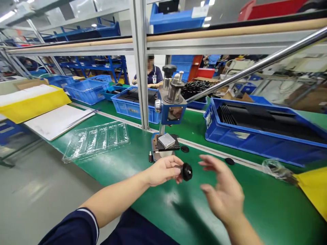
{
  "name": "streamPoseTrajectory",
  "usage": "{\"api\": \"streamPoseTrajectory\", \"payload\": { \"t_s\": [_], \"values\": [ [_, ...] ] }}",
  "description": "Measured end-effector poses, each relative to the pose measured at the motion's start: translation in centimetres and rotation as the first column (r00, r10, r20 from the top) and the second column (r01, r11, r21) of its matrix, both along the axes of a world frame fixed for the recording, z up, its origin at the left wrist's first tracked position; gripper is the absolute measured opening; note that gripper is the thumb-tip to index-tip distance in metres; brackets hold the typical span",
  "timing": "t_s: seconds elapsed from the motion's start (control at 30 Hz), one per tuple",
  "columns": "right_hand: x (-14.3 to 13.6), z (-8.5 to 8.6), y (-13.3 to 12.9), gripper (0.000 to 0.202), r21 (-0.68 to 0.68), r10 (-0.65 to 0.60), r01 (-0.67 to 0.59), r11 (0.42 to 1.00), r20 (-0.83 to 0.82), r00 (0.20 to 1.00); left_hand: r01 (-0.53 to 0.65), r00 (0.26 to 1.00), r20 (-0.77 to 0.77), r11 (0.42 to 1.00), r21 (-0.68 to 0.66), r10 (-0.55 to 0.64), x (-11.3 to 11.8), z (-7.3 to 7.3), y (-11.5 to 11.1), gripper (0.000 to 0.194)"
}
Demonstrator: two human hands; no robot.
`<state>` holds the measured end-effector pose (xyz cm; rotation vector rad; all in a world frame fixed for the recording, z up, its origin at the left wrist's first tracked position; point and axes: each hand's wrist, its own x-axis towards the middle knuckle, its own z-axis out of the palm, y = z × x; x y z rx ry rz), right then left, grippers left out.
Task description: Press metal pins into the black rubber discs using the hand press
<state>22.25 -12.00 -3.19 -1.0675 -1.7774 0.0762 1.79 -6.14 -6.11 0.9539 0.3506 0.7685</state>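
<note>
Between thumb and fingers, my left hand (166,171) grips a round black knob-like part (187,172) with a small light centre, held above the green bench. To its right my right hand (223,190) is slightly blurred, fingers and thumb spread apart with nothing between them. Behind my left hand stands a blue hand press (173,110) with a long steel lever (258,63). A finned silver metal block (166,140) rests on a black plate on the press base. Beside the base is a small dark cylinder with a metal pin (150,156). Two black discs (185,149) (229,161) lie on the bench.
A clear plastic tray (98,140) lies on the left of the green bench (138,143). Blue bins (258,141) with black parts line the back. An aluminium post (140,68) rises behind the bench. A clear bag (277,169) is at right. A person (153,73) sits opposite.
</note>
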Motion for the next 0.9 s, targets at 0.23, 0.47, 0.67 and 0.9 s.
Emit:
{"api": "streamPoseTrajectory", "payload": {
  "t_s": [0.23,0.47,0.67,0.9],
  "values": [
    [-2.9,-9.9,0.7,0.051,-0.017,0.042,-0.043,0.999,-0.059,0.997,0.104,0.993,0.083,0.926,-0.363,-0.079,1.2,-7.4,0.0,0.037],
    [-2.1,-11.0,0.2,0.058,-0.123,0.065,-0.073,0.990,-0.067,0.996,0.057,0.996,-0.045,0.907,-0.418,-0.083,0.9,-8.9,0.2,0.038],
    [-2.1,-11.0,0.1,0.058,-0.149,0.061,-0.071,0.986,-0.072,0.996,0.066,0.993,-0.058,0.909,-0.412,-0.099,0.9,-9.0,0.4,0.034],
    [-2.2,-10.7,0.1,0.057,-0.147,0.066,-0.078,0.986,-0.086,0.994,0.084,0.991,-0.061,0.908,-0.410,-0.119,0.9,-9.0,0.3,0.036]
  ]
}}
